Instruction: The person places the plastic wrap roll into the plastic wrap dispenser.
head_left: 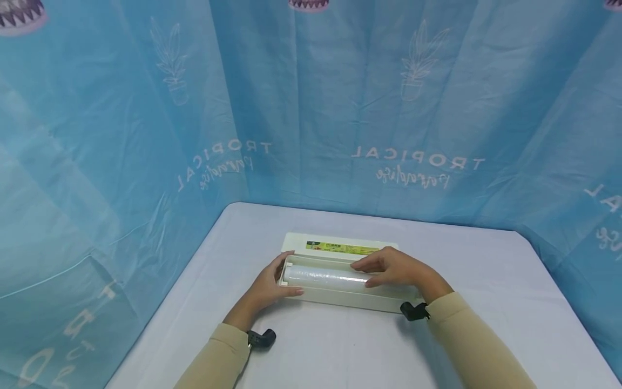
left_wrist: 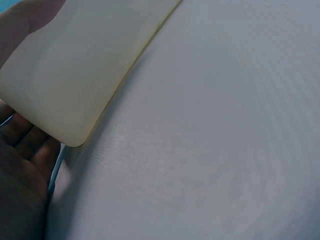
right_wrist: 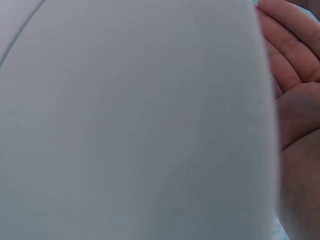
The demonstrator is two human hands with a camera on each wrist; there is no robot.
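Note:
A long white cling film dispenser box [head_left: 340,301] lies on the table, its lid [head_left: 295,241] folded back and a yellow-green label on it. Inside rests a roll of cling film [head_left: 318,276], shiny and pale. My left hand [head_left: 269,282] grips the box's left end, thumb along the near wall and fingers behind. In the left wrist view the box's end [left_wrist: 75,85] sits between thumb and fingers. My right hand [head_left: 396,269] reaches over the right part of the box, thumb and fingers spanning the roll, whose right end is hidden under it. The box wall [right_wrist: 135,120] fills most of the right wrist view.
A white cloth covers the table [head_left: 335,351]. Blue printed curtains [head_left: 320,108] hang behind it and along both sides. Each wrist wears a small black camera mount, the right one [head_left: 414,311] close to the box's near right corner.

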